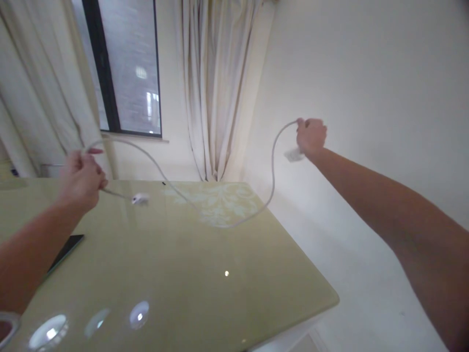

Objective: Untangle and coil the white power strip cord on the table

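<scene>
A thin white cable (273,168) droops in a curve between my two hands, its low middle hanging over or touching the table; I cannot tell which. My left hand (82,176) is closed round one part of it at the left. From that hand a short length runs out to a small white plug (140,198) above the tabletop. At the right, my right hand (311,136) is raised and closed on the cable's other part. Just below it hangs a blurred white block (294,155), apparently the other end of the cable.
The glossy beige table (205,254) has a floral pattern near its far right corner. A dark flat device (68,249) lies partly behind my left forearm. Beyond are a window (132,63), long cream curtains (216,88) and, on the right, a white wall (366,73).
</scene>
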`<state>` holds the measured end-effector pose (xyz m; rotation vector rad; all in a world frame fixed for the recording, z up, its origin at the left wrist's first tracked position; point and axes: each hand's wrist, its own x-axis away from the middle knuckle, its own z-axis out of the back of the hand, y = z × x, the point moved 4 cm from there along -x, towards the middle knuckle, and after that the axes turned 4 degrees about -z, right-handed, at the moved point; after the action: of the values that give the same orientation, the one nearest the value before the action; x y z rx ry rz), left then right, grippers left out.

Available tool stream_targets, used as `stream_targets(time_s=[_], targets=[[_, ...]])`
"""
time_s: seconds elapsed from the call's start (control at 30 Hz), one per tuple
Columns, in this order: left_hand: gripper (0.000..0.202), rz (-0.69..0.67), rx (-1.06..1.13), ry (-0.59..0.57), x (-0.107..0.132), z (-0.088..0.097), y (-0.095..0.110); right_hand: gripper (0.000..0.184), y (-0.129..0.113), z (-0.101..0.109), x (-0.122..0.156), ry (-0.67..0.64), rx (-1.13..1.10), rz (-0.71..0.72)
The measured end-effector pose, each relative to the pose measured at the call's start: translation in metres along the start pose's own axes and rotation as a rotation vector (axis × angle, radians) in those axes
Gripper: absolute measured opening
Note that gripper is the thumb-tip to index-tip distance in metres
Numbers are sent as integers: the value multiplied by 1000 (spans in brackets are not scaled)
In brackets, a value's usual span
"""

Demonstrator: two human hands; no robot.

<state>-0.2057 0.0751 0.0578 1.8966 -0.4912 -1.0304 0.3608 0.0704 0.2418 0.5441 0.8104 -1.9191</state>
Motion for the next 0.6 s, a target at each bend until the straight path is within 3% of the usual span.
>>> stream_targets(time_s=[0.03,0.1,0.17,0.27,0.33,0.4,0.5,0.6], targets=[[29,-40,23,79,-8,-3,11,57,-5,10,-9,107,-8,-11],[33,-55,110,194,-12,-4,25,58,-10,18,-15,186,-4,22],[28,19,225,161,-2,-5,27,54,-11,9,-5,136,20,96],[23,267,334,-26,36,-9,10,43,-6,-32,36,-178,20,159],[25,483,373,-62,68,-9,-11,29,0,-67,75,-495,-79,92],[26,665,415,-59,98,-10,-32,19,-1,-92,115,-675,-157,71],[28,764,419,-55,128,-13,-57,24,-12,-113,169,-910,-314,48],[26,795,384,-67,150,-16,-79,25,-31,-119,214,-1141,-526,12]])
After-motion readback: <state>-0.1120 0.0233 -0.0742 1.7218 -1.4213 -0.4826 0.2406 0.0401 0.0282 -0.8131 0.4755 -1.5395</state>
